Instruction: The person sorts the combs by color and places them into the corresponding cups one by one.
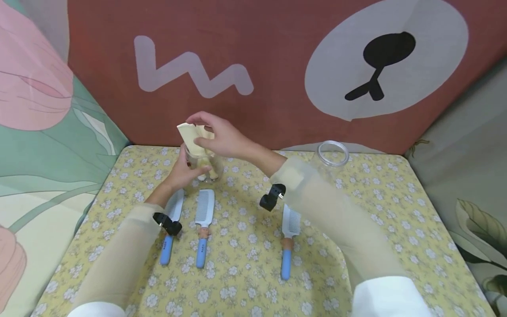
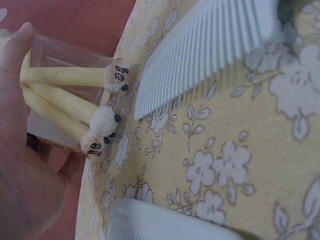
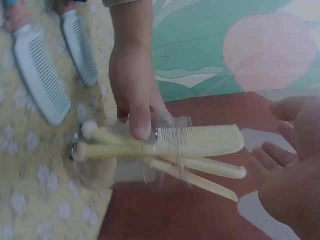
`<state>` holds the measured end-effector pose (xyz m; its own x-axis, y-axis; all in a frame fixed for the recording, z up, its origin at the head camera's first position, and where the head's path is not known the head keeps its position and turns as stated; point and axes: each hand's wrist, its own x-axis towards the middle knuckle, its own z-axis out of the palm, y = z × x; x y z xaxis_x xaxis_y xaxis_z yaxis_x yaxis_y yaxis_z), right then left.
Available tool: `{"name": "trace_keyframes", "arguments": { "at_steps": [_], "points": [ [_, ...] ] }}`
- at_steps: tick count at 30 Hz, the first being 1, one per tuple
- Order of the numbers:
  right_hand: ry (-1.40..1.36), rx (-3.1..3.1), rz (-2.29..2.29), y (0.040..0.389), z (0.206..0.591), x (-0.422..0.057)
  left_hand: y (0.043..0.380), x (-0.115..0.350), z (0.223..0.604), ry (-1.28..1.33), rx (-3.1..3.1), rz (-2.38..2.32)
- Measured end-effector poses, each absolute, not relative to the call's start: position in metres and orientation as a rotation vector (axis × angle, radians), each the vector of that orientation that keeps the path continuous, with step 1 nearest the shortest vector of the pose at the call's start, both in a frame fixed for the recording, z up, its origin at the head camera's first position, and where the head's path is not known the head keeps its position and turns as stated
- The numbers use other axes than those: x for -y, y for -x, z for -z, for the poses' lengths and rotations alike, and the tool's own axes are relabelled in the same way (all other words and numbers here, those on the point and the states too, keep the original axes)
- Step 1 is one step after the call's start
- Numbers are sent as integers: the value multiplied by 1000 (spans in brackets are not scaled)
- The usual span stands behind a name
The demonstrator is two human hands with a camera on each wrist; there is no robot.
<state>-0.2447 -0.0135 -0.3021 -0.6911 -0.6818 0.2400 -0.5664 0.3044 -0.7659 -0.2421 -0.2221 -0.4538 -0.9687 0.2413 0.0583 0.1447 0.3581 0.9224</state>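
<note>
My left hand [image 1: 184, 169] grips a clear jar [image 3: 132, 175] at the back left of the table, its thumb laid across the near wall. Three pale yellow combs [image 3: 210, 140] stand in the jar, toothed ends sticking out of the mouth. Their handles [image 2: 65, 76] end in small animal-head figures at the jar's bottom, seen through the wall in the left wrist view. My right hand [image 3: 295, 165] is beside the comb tops, fingers loosely bent. A gap shows between it and the combs in the right wrist view, and nothing is in its grasp.
Two light blue combs, one in the middle [image 1: 204, 209] and one partly under my left wrist [image 1: 166, 251], lie before the jar. A third blue comb [image 1: 291, 220] lies near my right forearm. Another clear jar [image 1: 332, 154] stands at back right. A reddish-brown backdrop [image 1: 273, 114] rises behind the table.
</note>
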Motion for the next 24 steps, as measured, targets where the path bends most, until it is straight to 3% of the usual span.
{"name": "trace_keyframes", "arguments": {
  "at_steps": [13,24],
  "points": [
    [1351,-2641,637,209,293,-46,240,225,452,-329,-2520,-1677],
    [1395,-2786,313,180,315,-109,241,225,456,-319,-2525,-1674]
  ]
}}
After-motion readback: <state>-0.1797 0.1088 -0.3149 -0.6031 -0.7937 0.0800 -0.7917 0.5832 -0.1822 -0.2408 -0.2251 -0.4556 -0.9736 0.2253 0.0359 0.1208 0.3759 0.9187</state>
